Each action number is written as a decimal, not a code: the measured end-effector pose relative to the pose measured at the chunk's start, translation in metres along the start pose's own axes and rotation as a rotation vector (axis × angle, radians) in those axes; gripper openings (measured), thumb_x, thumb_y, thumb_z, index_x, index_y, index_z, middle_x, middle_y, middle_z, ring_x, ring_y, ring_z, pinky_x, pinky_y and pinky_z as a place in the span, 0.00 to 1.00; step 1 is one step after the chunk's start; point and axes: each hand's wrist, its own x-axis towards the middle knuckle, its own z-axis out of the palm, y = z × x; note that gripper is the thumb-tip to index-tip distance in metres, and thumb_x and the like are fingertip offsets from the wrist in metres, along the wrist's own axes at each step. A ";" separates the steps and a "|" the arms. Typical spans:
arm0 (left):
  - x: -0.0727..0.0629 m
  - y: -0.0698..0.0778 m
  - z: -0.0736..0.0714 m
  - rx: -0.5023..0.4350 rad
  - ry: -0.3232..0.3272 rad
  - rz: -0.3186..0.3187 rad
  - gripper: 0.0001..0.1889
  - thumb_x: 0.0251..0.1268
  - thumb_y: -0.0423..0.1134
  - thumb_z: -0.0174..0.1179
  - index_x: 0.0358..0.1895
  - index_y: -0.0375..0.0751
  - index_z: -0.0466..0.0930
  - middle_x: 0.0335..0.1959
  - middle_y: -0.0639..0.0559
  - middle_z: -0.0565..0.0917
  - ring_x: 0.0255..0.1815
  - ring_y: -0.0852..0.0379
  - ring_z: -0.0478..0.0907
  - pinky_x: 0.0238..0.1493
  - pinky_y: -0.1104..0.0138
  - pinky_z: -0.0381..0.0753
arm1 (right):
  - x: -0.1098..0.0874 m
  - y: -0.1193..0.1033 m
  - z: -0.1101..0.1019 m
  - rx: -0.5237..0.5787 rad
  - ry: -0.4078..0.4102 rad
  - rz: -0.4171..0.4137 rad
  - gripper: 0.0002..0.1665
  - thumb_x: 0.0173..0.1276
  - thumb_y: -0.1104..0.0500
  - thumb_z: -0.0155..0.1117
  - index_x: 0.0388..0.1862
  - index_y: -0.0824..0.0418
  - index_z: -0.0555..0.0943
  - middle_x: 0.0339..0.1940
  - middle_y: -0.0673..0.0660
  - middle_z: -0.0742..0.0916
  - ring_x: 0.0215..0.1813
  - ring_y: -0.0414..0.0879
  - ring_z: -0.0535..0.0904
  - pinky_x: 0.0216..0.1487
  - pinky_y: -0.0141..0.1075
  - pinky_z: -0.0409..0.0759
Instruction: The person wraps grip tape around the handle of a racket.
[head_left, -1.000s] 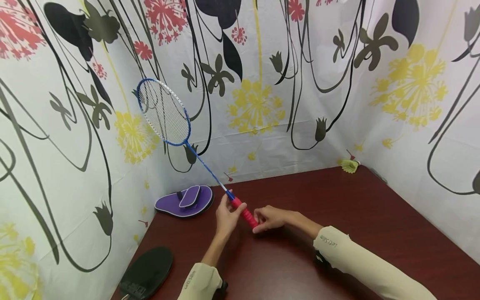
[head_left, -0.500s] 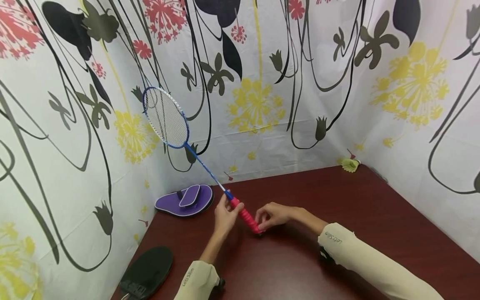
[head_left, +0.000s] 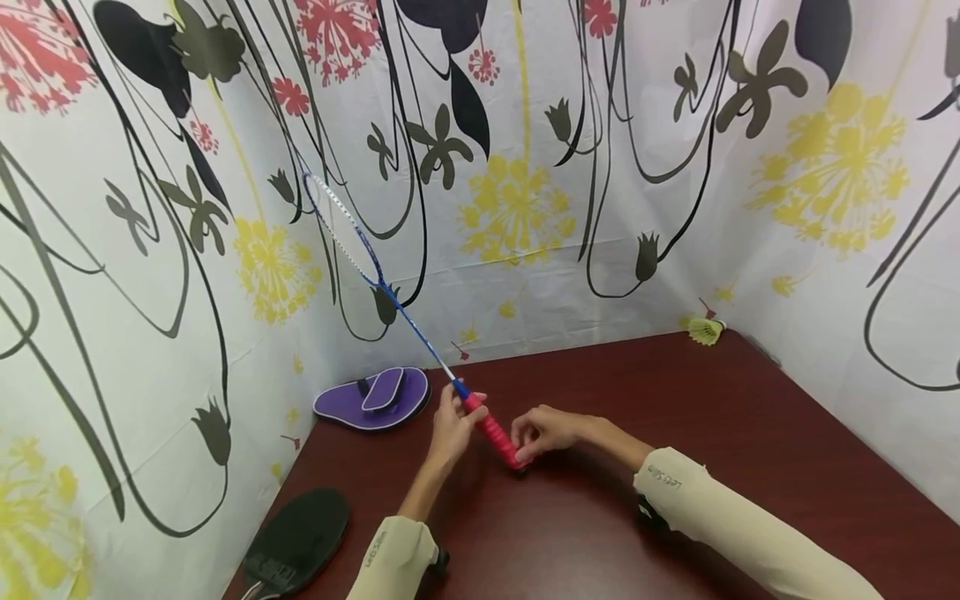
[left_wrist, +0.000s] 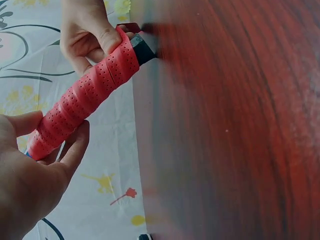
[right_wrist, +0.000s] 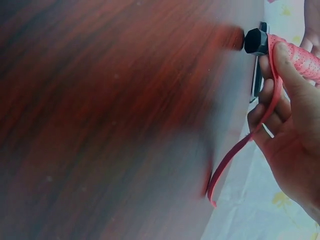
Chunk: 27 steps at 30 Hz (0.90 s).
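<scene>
A badminton racket [head_left: 415, 329] slants up to the left over the table, its head seen nearly edge-on. My left hand [head_left: 450, 429] holds the upper end of its handle between thumb and fingers. Red perforated grip tape [left_wrist: 82, 97] lies wound in overlapping turns along the handle. At the butt end my right hand [head_left: 551, 431] pinches the tape, thumb pressed on top. A loose red tape tail [right_wrist: 230, 152] hangs from those fingers in the right wrist view. The black butt cap [right_wrist: 255, 42] sticks out bare past the last turn.
A black table tennis bat [head_left: 300, 533] lies at the table's left edge. Behind it is a purple bat case [head_left: 375, 400]. A yellow shuttlecock [head_left: 707, 331] rests in the far right corner of the dark red table [head_left: 637, 375]. Flower-patterned cloth [head_left: 600, 208] surrounds the table.
The racket has turned about its length, so its head went from a wide oval to a narrow one. Its butt sank slightly, and my right thumb and fingers shifted on the tape there.
</scene>
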 end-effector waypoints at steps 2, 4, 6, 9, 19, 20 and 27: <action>-0.002 -0.003 0.000 -0.046 0.014 -0.027 0.28 0.68 0.26 0.64 0.68 0.35 0.64 0.57 0.35 0.86 0.60 0.35 0.82 0.50 0.62 0.84 | 0.000 0.000 0.002 -0.001 -0.004 0.017 0.13 0.70 0.54 0.74 0.46 0.61 0.85 0.26 0.45 0.87 0.28 0.34 0.80 0.30 0.26 0.77; -0.004 -0.005 0.000 -0.072 0.027 -0.042 0.25 0.69 0.26 0.64 0.64 0.35 0.64 0.58 0.34 0.85 0.60 0.34 0.81 0.50 0.60 0.85 | 0.000 0.000 0.005 0.004 -0.020 0.026 0.16 0.71 0.53 0.74 0.50 0.61 0.85 0.25 0.45 0.87 0.27 0.32 0.79 0.29 0.25 0.75; -0.005 -0.008 0.000 -0.076 0.041 -0.053 0.24 0.69 0.27 0.63 0.64 0.36 0.66 0.60 0.34 0.84 0.60 0.35 0.82 0.51 0.58 0.86 | 0.001 -0.002 0.006 0.006 -0.040 0.023 0.16 0.72 0.54 0.73 0.52 0.61 0.86 0.24 0.45 0.87 0.26 0.31 0.78 0.29 0.25 0.74; -0.007 -0.010 0.001 -0.057 0.065 -0.057 0.25 0.69 0.29 0.64 0.67 0.37 0.69 0.61 0.36 0.84 0.58 0.41 0.84 0.50 0.55 0.87 | 0.002 -0.004 0.008 -0.001 -0.058 0.009 0.12 0.73 0.54 0.71 0.49 0.60 0.88 0.24 0.44 0.87 0.25 0.31 0.77 0.28 0.24 0.72; -0.010 -0.002 0.011 0.211 0.243 0.008 0.24 0.62 0.37 0.73 0.62 0.40 0.81 0.43 0.47 0.89 0.43 0.51 0.88 0.45 0.56 0.87 | 0.006 -0.009 0.014 -0.058 -0.036 0.075 0.16 0.71 0.49 0.73 0.43 0.59 0.80 0.23 0.42 0.82 0.24 0.33 0.76 0.27 0.25 0.73; -0.009 -0.001 0.013 0.211 0.248 0.020 0.25 0.62 0.36 0.74 0.62 0.38 0.81 0.43 0.45 0.89 0.45 0.49 0.88 0.48 0.55 0.87 | 0.007 -0.009 0.015 -0.061 -0.031 0.086 0.18 0.70 0.49 0.74 0.43 0.59 0.79 0.23 0.42 0.82 0.24 0.33 0.76 0.27 0.25 0.72; -0.003 0.003 0.020 0.133 0.266 0.075 0.30 0.60 0.31 0.76 0.66 0.35 0.77 0.45 0.41 0.90 0.48 0.46 0.89 0.54 0.55 0.86 | 0.009 -0.009 0.010 -0.082 -0.006 0.161 0.22 0.66 0.44 0.77 0.41 0.56 0.77 0.23 0.44 0.80 0.24 0.34 0.74 0.26 0.27 0.71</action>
